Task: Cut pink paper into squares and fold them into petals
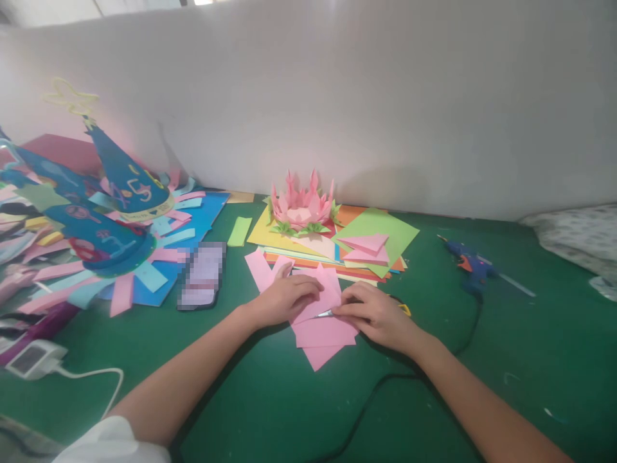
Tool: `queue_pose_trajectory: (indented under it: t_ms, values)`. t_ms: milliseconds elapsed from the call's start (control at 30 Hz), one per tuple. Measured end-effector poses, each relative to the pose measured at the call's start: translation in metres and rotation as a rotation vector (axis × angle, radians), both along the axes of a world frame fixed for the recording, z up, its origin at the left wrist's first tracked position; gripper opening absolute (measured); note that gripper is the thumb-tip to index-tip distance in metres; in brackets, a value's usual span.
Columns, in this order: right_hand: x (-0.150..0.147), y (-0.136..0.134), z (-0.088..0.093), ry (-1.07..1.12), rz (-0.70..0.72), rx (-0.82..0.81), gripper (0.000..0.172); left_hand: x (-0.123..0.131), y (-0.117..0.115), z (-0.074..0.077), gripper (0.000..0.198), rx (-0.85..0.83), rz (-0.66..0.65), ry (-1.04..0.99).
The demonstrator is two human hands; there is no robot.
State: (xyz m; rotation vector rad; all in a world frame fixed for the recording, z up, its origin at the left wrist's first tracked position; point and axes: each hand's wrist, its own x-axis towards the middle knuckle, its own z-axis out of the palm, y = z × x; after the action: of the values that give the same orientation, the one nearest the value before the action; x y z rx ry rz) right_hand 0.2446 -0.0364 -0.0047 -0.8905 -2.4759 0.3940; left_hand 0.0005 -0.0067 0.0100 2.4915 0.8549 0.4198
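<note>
My left hand (284, 299) lies over a sheet of pink paper (330, 283), its fingers curled onto it and the thumb apart at the far side. The fingertips of my right hand (380, 314) pinch together at the right edge of this sheet. More pink paper pieces (321, 337) lie beneath, one with a corner pointing toward me. A thin metal blade (324, 314) shows by my right fingertips. Behind that hand a bit of yellow handle (405, 308) is visible; the rest is hidden. Another pink strip (258, 267) lies beyond my left hand.
A pink paper lotus (303, 209) stands on stacked coloured sheets (395, 225), with folded pink pieces (366, 247) beside it. A blue glue gun (470, 260) with a black cord lies right. Left are a phone (202, 276), blue cone hats (128, 170) and a white charger (38, 358).
</note>
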Motion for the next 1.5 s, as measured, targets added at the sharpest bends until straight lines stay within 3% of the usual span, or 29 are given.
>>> queue_pose_trajectory:
  t_ms: [1500]
  values:
    - [-0.011,-0.004,0.010,-0.037,0.054,-0.008,0.024,0.000,0.000,0.000,0.021,-0.028,-0.004,-0.012]
